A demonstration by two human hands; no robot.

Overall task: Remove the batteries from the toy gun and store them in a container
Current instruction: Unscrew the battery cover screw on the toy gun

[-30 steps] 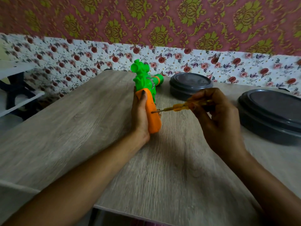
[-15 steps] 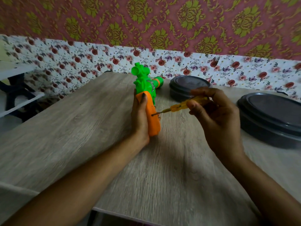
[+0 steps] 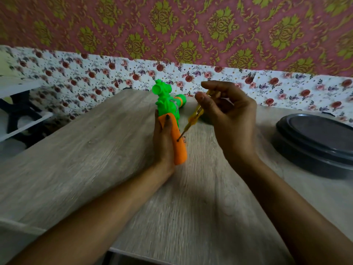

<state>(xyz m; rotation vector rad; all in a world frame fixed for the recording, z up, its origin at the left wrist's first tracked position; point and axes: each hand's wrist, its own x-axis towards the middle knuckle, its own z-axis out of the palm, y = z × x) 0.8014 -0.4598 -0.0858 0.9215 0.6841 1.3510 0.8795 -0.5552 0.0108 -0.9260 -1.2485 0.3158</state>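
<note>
Toy gun point(image 3: 169, 119) at frame centre, left hand point(image 3: 164, 144) gripping its orange handle, right hand point(image 3: 229, 119) just right pinching a screwdriver point(image 3: 193, 119), tip touching the handle

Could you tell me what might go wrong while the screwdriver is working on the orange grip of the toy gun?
1. The yellow-handled screwdriver is pinched only by the right hand fingertips, steeply tilted; it could slip out of the screw.
2. The left hand wraps the green and orange plastic toy gun right beside the tip, so a slip might jab it.
</note>
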